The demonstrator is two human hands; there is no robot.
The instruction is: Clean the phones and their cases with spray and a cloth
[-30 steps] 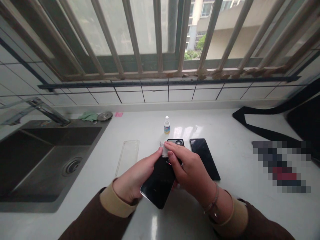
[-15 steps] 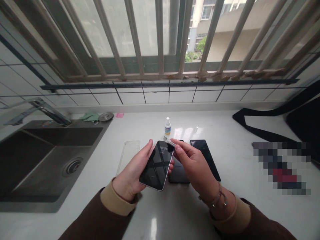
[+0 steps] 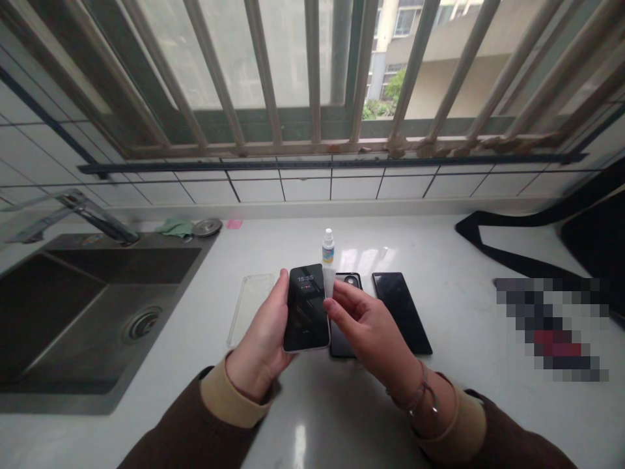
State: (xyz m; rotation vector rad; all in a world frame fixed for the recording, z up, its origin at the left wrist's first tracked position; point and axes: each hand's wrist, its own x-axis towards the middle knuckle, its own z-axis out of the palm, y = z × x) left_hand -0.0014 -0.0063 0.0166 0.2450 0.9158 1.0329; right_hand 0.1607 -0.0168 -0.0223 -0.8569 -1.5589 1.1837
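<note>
The left hand [image 3: 261,339] is half curled around the back and left edge of a smartphone [image 3: 306,316], thumb along the side, which leaves its 15:55 clock facing up uncovered. The right hand [image 3: 368,326] is nearly closed, thumb and fingers pinching a white wipe [image 3: 329,281] at the phone's right edge, seemingly to keep clear of the screen; whether it touches is hard to tell. The smartphone is raised on the near side of the white-capped bottle [image 3: 328,247], slightly left. Nearer than the bottle and left lies a clear phone case [image 3: 247,312]; nearer and right, a black phone or case [image 3: 342,348], then a dark-screened device [image 3: 403,312]. The wipe hides the bottle's base, the right hand partly covers the black item, and a pixelated patch [image 3: 556,332] far right of the bottle is unreadable
</note>
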